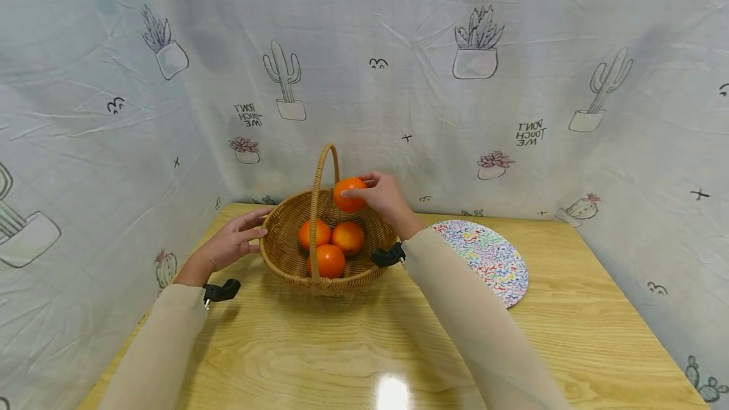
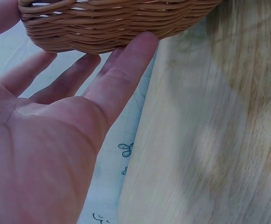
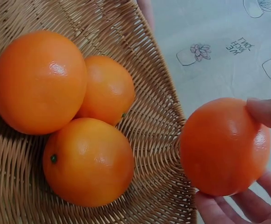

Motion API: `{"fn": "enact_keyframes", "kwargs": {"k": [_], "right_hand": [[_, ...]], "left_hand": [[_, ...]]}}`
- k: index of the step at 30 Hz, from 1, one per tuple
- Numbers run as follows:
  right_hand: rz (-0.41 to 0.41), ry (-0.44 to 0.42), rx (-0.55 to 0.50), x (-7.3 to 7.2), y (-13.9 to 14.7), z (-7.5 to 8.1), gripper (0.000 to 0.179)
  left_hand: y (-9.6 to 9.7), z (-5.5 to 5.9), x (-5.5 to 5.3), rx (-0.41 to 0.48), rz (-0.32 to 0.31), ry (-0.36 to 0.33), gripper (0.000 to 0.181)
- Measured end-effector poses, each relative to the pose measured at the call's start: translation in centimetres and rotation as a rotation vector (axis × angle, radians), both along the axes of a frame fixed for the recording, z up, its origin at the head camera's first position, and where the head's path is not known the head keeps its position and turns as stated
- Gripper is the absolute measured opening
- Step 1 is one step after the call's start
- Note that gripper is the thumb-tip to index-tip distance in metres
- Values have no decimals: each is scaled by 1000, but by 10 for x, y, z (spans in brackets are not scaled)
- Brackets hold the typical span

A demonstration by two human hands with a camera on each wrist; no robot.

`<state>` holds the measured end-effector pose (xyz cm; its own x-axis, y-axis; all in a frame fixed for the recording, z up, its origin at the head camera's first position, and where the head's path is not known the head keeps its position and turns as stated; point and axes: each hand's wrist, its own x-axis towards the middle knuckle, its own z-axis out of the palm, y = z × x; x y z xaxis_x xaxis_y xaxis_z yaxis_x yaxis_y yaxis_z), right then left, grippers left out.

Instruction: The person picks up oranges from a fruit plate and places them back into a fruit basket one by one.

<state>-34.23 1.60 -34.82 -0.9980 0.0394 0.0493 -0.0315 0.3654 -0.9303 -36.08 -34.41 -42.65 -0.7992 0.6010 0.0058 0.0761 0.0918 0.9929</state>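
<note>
A round wicker basket with a tall arched handle stands on the table, with three oranges together inside. My right hand holds another orange above the basket's back right rim, thumb on one side and fingers beneath. In the right wrist view this held orange overlaps the rim's edge. At the basket's left side, my left hand touches the rim and outer wall. The left wrist view shows its fingers fairly straight against the wicker.
To the right, partly behind my right sleeve, lies a round board with a multicoloured squiggle pattern. The wooden table backs onto a pale cloth wall printed with potted plants. The cloth also stands along both sides.
</note>
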Motion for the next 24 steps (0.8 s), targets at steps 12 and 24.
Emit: {"fn": "enact_keyframes", "kwargs": {"k": [12, 24], "right_hand": [[-40, -62, 57, 3, -21, 0, 56], [-95, -68, 122, 12, -34, -5, 54]], "left_hand": [[-2, -2, 4, -8, -12, 17, 65], [-8, -4, 9, 8, -39, 31, 66]]}}
